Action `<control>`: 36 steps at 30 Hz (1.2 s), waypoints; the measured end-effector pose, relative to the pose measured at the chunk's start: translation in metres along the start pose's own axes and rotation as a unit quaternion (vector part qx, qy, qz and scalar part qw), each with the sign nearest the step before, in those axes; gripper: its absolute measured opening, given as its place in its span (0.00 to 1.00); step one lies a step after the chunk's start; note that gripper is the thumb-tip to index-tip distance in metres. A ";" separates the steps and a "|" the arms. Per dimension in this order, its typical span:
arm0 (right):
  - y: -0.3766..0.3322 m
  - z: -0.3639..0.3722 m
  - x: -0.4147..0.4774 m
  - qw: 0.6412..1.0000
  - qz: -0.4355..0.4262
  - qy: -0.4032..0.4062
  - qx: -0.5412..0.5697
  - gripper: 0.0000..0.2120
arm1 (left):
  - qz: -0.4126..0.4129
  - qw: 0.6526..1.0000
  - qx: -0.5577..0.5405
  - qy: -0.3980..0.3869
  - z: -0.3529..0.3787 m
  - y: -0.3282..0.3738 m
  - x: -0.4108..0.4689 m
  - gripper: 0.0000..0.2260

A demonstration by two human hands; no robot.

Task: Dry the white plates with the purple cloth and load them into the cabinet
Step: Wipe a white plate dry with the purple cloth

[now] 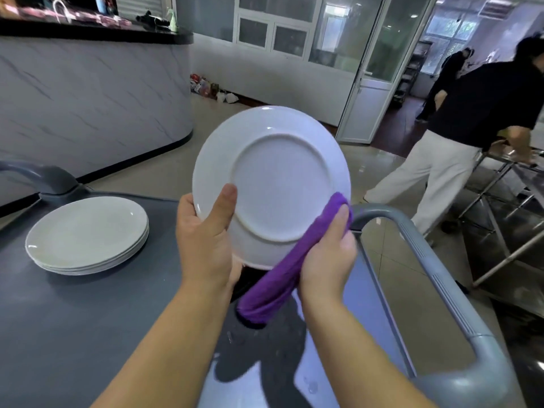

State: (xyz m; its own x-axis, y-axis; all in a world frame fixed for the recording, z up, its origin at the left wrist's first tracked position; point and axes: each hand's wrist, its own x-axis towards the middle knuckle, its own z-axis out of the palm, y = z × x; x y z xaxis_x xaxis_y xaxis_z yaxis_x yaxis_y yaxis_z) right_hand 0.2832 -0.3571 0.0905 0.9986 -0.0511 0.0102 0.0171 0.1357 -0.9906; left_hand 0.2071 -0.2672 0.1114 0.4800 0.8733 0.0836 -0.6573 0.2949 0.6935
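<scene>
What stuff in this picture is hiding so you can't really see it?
All in the head view:
- White plate: its top face is turned away, and only the underside shows.
- Left hand: the fingers are behind the plate, and only the thumb shows.
- Right hand: the fingertips are hidden by the purple cloth and the plate's rim.
- Plate stack: the rims blur together, so there is no sure count.
- Cabinet: outside the frame.

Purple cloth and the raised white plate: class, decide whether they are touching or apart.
Touching. The head view shows the right hand pressing the purple cloth against the lower right rim of the raised plate, with no gap between them.
</scene>
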 end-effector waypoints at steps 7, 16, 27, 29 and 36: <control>0.022 -0.017 0.013 0.957 -0.066 -0.182 -0.217 0.22 | 0.015 0.997 0.045 0.058 -0.015 0.007 0.004 0.04; -0.006 -0.032 0.045 0.950 -0.008 -0.135 -0.280 0.05 | 0.058 0.979 0.182 0.067 -0.028 0.008 0.005 0.07; -0.035 -0.003 0.022 0.932 -0.264 -0.125 -0.217 0.11 | 0.101 0.960 0.262 -0.006 -0.022 0.001 -0.005 0.09; -0.032 0.002 0.019 0.915 -0.307 -0.157 -0.210 0.15 | 0.099 0.960 0.261 -0.006 -0.021 -0.001 -0.004 0.10; -0.005 0.000 0.007 0.780 -0.491 -0.340 -0.188 0.15 | 0.059 0.972 0.227 0.020 -0.024 0.002 0.003 0.11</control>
State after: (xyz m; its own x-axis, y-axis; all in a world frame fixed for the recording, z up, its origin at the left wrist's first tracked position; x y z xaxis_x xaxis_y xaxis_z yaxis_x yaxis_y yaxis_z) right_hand 0.2899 -0.3586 0.0952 0.3111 0.6067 0.7315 0.9016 0.0550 -0.4290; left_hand 0.1934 -0.2543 0.0961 0.3877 0.9079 0.1593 -0.3770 -0.0015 0.9262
